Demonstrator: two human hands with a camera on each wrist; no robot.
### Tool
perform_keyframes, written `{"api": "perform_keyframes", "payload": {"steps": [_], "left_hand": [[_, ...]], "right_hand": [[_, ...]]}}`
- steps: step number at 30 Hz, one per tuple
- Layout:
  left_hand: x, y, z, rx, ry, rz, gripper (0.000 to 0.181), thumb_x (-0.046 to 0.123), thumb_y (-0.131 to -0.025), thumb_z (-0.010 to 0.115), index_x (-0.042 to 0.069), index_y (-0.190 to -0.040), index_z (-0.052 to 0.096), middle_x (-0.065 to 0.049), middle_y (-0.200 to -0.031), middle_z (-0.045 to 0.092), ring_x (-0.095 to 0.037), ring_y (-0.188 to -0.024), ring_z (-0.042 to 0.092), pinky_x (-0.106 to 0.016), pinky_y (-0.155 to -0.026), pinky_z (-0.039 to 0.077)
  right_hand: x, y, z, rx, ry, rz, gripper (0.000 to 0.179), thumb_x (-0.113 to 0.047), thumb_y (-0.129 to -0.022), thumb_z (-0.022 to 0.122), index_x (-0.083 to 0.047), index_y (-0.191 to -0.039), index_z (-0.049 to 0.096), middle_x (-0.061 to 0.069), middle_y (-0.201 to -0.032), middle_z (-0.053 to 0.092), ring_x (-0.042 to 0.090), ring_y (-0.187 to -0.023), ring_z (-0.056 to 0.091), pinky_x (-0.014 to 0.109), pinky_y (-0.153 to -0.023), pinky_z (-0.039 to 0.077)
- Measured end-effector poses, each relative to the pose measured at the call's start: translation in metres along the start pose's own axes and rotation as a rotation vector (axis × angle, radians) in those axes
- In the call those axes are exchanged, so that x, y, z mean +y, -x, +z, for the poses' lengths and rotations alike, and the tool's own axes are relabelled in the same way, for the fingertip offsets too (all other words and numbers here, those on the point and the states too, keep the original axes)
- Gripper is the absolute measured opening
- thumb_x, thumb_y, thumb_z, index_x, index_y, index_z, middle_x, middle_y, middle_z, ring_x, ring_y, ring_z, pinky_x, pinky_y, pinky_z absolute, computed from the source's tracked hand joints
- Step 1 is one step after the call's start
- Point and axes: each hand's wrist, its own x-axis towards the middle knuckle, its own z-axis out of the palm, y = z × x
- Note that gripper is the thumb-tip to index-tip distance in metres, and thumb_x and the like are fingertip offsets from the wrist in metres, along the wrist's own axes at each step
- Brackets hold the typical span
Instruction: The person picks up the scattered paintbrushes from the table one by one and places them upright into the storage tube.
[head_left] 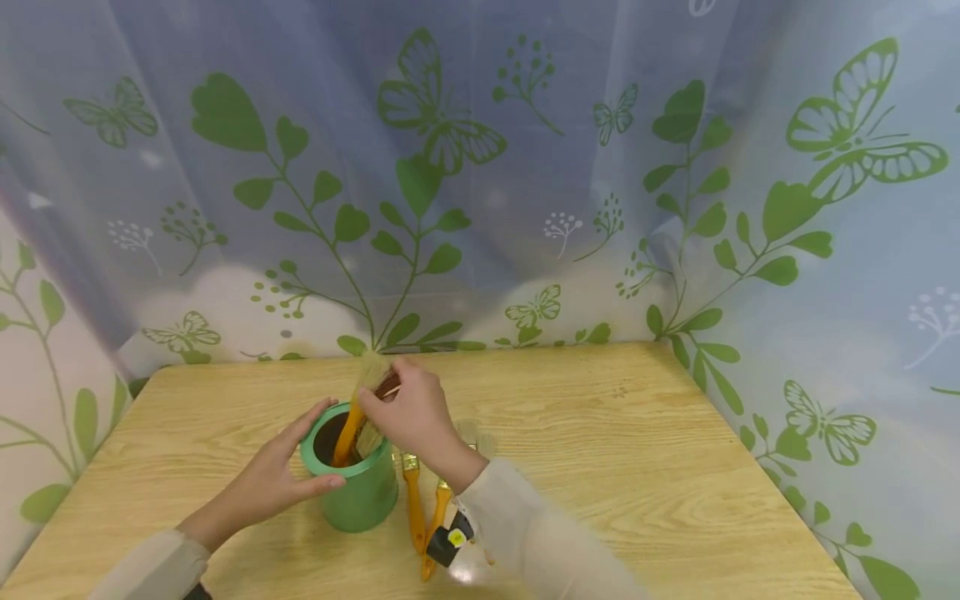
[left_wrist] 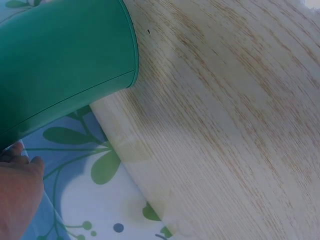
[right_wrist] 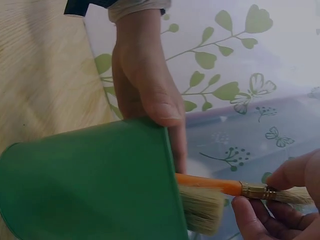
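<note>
A green can [head_left: 358,498] stands upright on the table with its mouth up. My left hand [head_left: 262,482] holds it by the rim, thumb on the near side and fingers on the far left. In my right hand [head_left: 417,414], thumb and fingers pinch a paintbrush [head_left: 349,433] near its metal band. Its orange handle points down inside the can and its pale bristles point up. Another brush's bristles [right_wrist: 204,211] show at the can's mouth in the right wrist view. The left wrist view shows the can's side [left_wrist: 70,55] and a hand at the lower left.
On the wood-grain table [head_left: 600,433], several orange-handled paintbrushes [head_left: 415,504] lie right of the can, partly hidden by my right arm. A black item with a yellow mark [head_left: 452,539] is by the right sleeve. Curtains [head_left: 480,250] with butterflies and leaves hang behind the table.
</note>
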Motion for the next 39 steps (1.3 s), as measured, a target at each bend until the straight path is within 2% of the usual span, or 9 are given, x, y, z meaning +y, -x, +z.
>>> {"api": "perform_keyframes", "payload": {"steps": [4,7,12,16,22,30,37,39], "left_hand": [[0.002,0.000,0.000,-0.002,-0.013,0.001,0.094,0.029,-0.080,0.079,0.026,-0.154,0.019,-0.017,-0.155,0.028,-0.047,-0.135,0.032,-0.072,-0.097,0.031],[0.002,0.000,0.000,0.001,-0.013,0.007,0.095,0.028,-0.080,0.079,0.024,-0.154,0.020,-0.017,-0.154,0.028,-0.047,-0.135,0.031,-0.071,-0.097,0.031],[0.002,0.000,0.001,0.003,-0.005,0.009,0.096,0.027,-0.080,0.079,0.020,-0.154,0.019,-0.018,-0.154,0.028,-0.048,-0.135,0.030,-0.071,-0.098,0.031],[0.001,0.000,0.001,0.009,0.001,0.013,0.096,0.027,-0.080,0.079,0.024,-0.154,0.019,-0.018,-0.154,0.028,-0.048,-0.136,0.030,-0.073,-0.097,0.030],[-0.002,0.000,0.002,0.016,-0.008,-0.005,0.096,0.029,-0.079,0.080,0.028,-0.154,0.019,-0.018,-0.154,0.028,-0.047,-0.136,0.029,-0.074,-0.097,0.029],[0.000,0.000,0.002,0.015,-0.014,0.005,0.097,0.029,-0.079,0.080,0.025,-0.154,0.018,-0.017,-0.155,0.027,-0.048,-0.137,0.029,-0.074,-0.097,0.029],[0.003,0.000,0.001,0.017,-0.029,0.013,0.096,0.029,-0.079,0.080,0.024,-0.154,0.019,-0.017,-0.155,0.028,-0.049,-0.135,0.030,-0.073,-0.096,0.031],[0.003,0.000,0.001,0.017,-0.032,0.014,0.096,0.029,-0.079,0.080,0.023,-0.154,0.019,-0.017,-0.154,0.028,-0.049,-0.135,0.031,-0.073,-0.096,0.030]], "right_hand": [[0.002,0.002,0.007,-0.005,0.006,0.001,0.013,-0.025,-0.088,0.064,-0.013,-0.087,0.058,-0.005,-0.081,0.063,0.004,-0.071,0.060,0.017,-0.063,0.051],[0.003,0.005,0.008,0.004,-0.006,0.008,0.016,-0.026,-0.089,0.065,-0.011,-0.093,0.061,-0.003,-0.083,0.064,0.006,-0.073,0.060,0.018,-0.066,0.052],[0.004,0.008,0.002,0.021,-0.038,0.028,0.021,-0.027,-0.090,0.066,-0.009,-0.100,0.067,0.000,-0.087,0.067,0.010,-0.077,0.063,0.020,-0.067,0.053],[0.012,0.007,-0.006,0.030,-0.048,0.046,0.019,-0.027,-0.091,0.066,-0.010,-0.099,0.069,0.000,-0.089,0.067,0.009,-0.078,0.062,0.021,-0.068,0.053],[0.034,0.008,-0.023,0.020,-0.058,0.085,0.017,-0.026,-0.091,0.065,-0.011,-0.098,0.070,0.000,-0.090,0.068,0.013,-0.080,0.062,0.026,-0.070,0.053],[0.072,0.014,-0.046,0.007,-0.082,0.188,0.019,-0.021,-0.092,0.064,-0.005,-0.100,0.070,0.006,-0.088,0.068,0.018,-0.076,0.066,0.027,-0.063,0.056],[0.103,0.023,-0.056,0.004,-0.085,0.286,0.021,-0.021,-0.092,0.064,-0.002,-0.101,0.069,0.008,-0.090,0.067,0.020,-0.076,0.067,0.036,-0.071,0.058],[0.110,0.027,-0.057,-0.006,-0.072,0.310,0.023,-0.021,-0.093,0.064,-0.001,-0.102,0.069,0.009,-0.090,0.067,0.024,-0.077,0.068,0.039,-0.072,0.058]]}}
